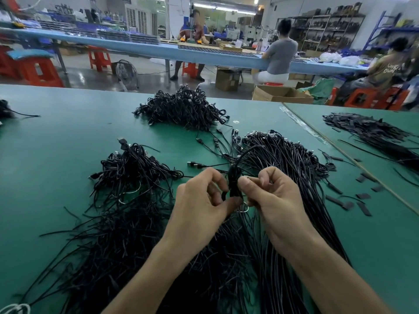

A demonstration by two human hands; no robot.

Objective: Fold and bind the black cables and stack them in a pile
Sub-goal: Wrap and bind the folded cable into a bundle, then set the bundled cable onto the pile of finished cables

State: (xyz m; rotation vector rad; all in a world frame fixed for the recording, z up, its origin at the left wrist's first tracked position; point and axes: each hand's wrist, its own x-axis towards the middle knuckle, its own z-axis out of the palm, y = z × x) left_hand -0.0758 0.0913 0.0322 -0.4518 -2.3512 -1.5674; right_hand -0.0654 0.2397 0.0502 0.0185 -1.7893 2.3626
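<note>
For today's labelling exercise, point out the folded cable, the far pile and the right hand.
folded cable (233, 179), head view, bundle's middle
far pile (181, 109), head view, heap's centre
right hand (278, 196), head view, back of hand

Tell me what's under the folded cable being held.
Under the folded black cable bundle, pinched by left hand and right hand, loose black cables fan across the green table. The hands hide what lies directly beneath.

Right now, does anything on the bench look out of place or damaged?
Nothing looks damaged. Short black strips lie scattered by the table seam on the right, away from the strip heap. A white cord at the bottom-left corner stands out among black cables. Left hand and right hand pinch a folded cable.
</note>
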